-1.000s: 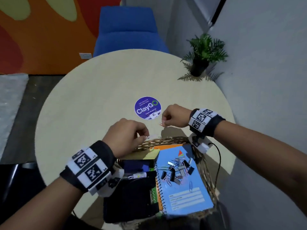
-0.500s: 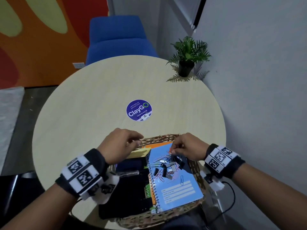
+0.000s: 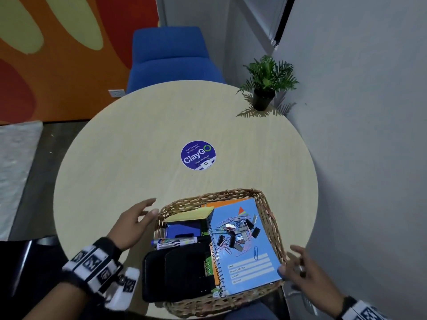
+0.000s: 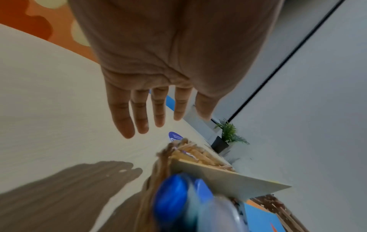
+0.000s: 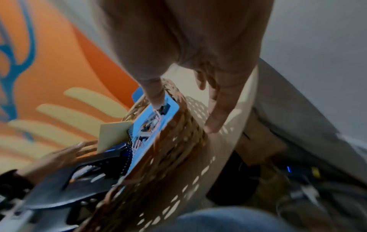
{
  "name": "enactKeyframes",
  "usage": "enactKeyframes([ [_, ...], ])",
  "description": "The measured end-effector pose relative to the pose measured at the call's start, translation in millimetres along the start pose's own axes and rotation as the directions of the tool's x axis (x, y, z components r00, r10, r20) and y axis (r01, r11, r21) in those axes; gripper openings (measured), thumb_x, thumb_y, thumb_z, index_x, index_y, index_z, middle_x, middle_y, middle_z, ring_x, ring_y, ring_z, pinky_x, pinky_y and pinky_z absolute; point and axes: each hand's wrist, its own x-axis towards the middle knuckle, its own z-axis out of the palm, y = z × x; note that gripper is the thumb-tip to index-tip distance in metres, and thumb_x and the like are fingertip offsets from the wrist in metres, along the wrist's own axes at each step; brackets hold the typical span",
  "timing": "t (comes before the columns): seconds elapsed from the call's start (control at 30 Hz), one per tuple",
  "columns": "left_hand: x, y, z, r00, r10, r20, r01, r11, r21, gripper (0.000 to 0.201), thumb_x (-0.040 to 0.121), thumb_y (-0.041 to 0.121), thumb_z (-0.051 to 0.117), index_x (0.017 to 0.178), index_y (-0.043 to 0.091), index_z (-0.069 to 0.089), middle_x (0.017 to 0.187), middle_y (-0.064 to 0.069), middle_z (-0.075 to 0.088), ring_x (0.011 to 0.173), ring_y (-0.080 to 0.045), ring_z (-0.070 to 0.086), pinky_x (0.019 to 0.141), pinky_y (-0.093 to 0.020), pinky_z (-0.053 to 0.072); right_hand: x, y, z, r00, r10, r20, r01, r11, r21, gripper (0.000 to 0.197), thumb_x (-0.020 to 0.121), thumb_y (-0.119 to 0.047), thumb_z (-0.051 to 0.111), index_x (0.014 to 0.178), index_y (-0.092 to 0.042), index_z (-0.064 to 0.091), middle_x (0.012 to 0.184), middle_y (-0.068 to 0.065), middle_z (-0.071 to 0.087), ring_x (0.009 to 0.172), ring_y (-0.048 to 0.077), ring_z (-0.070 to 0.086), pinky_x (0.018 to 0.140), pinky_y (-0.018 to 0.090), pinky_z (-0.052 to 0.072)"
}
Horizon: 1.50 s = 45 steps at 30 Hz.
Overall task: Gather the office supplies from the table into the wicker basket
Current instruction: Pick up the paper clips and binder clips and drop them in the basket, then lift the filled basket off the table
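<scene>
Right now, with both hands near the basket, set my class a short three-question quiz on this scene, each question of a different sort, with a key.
1. True or false: the left hand is holding a marker.
2. Multiple choice: the loose paper clips and binder clips lie on A) the bare table, B) the blue spiral notebook, C) the black case.
3. Fill in: beyond the wicker basket, the round table carries a purple sticker and a small potted ____.

Key: 1 false, its fingers are spread and empty. 2 B. 3 plant.
</scene>
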Motion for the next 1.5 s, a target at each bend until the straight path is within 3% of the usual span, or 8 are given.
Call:
enactKeyframes([
  [0.17, 64.0, 46.2, 11.7, 0.957, 0.088, 0.277, -0.16, 0.955, 0.25, 0.042, 0.096, 0.037, 0.045, 0.136, 0.022, 0.048, 0.137, -0.003, 0.055, 0.122, -0.02, 0.054, 0.1, -0.03, 0.037, -17.3, 5.9, 26.0, 0.917, 0.323, 0.234, -0.396, 0.803, 0.445, 0.036, 0.089, -0.021, 0.065, 0.123, -0.019, 0.052, 0.115, 0.012, 0.068, 0.082, 0.034, 0.072, 0.063, 0.032, 0.058],
  [0.47, 87.5, 72.2, 38.2, 0.877, 0.07, 0.475, -0.392, 0.677, 0.623, 0.029, 0.095, 0.029, 0.046, 0.109, 0.01, 0.063, 0.11, -0.014, 0.068, 0.098, -0.032, 0.06, 0.08, -0.031, 0.044, 5.6, -13.7, 33.9, 0.955, 0.295, 0.005, -0.261, 0.837, 0.48, 0.009, 0.096, -0.011, 0.051, 0.104, -0.011, 0.054, 0.083, 0.012, 0.063, 0.049, 0.015, 0.058, 0.052, 0.026, 0.055],
  [0.7, 44.1, 20.1, 18.0, 0.936, 0.067, 0.344, -0.206, 0.9, 0.385, 0.035, 0.096, 0.018, 0.048, 0.13, 0.02, 0.051, 0.104, -0.008, 0.07, 0.089, -0.022, 0.062, 0.074, -0.024, 0.037, 55.9, -64.1, 21.4, 0.965, 0.255, -0.062, -0.2, 0.867, 0.457, 0.035, 0.092, -0.021, 0.057, 0.123, -0.024, 0.04, 0.074, 0.01, 0.056, 0.053, 0.02, 0.049, 0.054, 0.029, 0.05],
  [0.9, -3.9, -24.1, 26.0, 0.964, -0.04, 0.264, 0.057, 0.997, -0.06, 0.026, 0.095, 0.018, 0.052, 0.121, 0.022, 0.049, 0.091, -0.009, 0.071, 0.071, -0.016, 0.065, 0.058, -0.029, 0.05, 109.8, -123.2, 29.3, 0.981, 0.187, -0.059, -0.157, 0.93, 0.332, 0.013, 0.078, -0.006, 0.054, 0.068, -0.014, 0.055, 0.069, 0.01, 0.053, 0.062, 0.024, 0.05, 0.061, 0.031, 0.041],
  [1.2, -36.9, -22.0, 44.1, 0.952, -0.17, 0.255, 0.268, 0.863, -0.428, 0.025, 0.094, 0.018, 0.054, 0.118, 0.019, 0.046, 0.097, -0.011, 0.073, 0.085, -0.026, 0.071, 0.067, -0.037, 0.056, 124.5, -141.8, 47.4, 0.999, 0.031, -0.038, -0.019, 0.959, 0.284, 0.039, 0.085, -0.005, 0.051, 0.123, -0.011, 0.056, 0.107, 0.013, 0.065, 0.09, 0.022, 0.062, 0.07, 0.029, 0.049],
  [1.3, -35.8, -23.8, 41.1, 0.957, -0.194, 0.216, 0.268, 0.876, -0.401, 0.041, 0.093, 0.035, 0.052, 0.13, 0.025, 0.038, 0.112, -0.01, 0.068, 0.095, -0.022, 0.068, 0.069, -0.03, 0.056, 94.7, -105.9, 36.5, 0.992, 0.115, 0.058, -0.127, 0.955, 0.268, 0.046, 0.089, -0.012, 0.055, 0.133, -0.02, 0.045, 0.112, 0.023, 0.062, 0.104, 0.037, 0.06, 0.08, 0.038, 0.051],
  [1.4, -34.4, -28.2, 43.5, 0.945, -0.192, 0.263, 0.286, 0.874, -0.393, 0.052, 0.089, 0.043, 0.054, 0.136, 0.033, 0.033, 0.123, -0.006, 0.063, 0.103, -0.02, 0.066, 0.083, -0.037, 0.056, 66.7, -65.1, 33.2, 0.929, 0.157, 0.334, -0.266, 0.913, 0.308, 0.041, 0.093, -0.018, 0.056, 0.132, -0.014, 0.045, 0.073, 0.013, 0.053, 0.059, 0.022, 0.046, 0.049, 0.024, 0.041],
  [1.5, -37.4, -22.2, 48.1, 0.928, -0.157, 0.339, 0.291, 0.871, -0.395, 0.06, 0.078, 0.054, 0.059, 0.131, 0.036, 0.039, 0.121, 0.004, 0.065, 0.105, -0.015, 0.066, 0.084, -0.036, 0.056, 59.5, -44.9, 36.1, 0.864, 0.16, 0.478, -0.319, 0.908, 0.273, 0.032, 0.09, -0.028, 0.06, 0.122, -0.029, 0.058, 0.097, 0.012, 0.06, 0.08, 0.022, 0.052, 0.077, 0.04, 0.053],
])
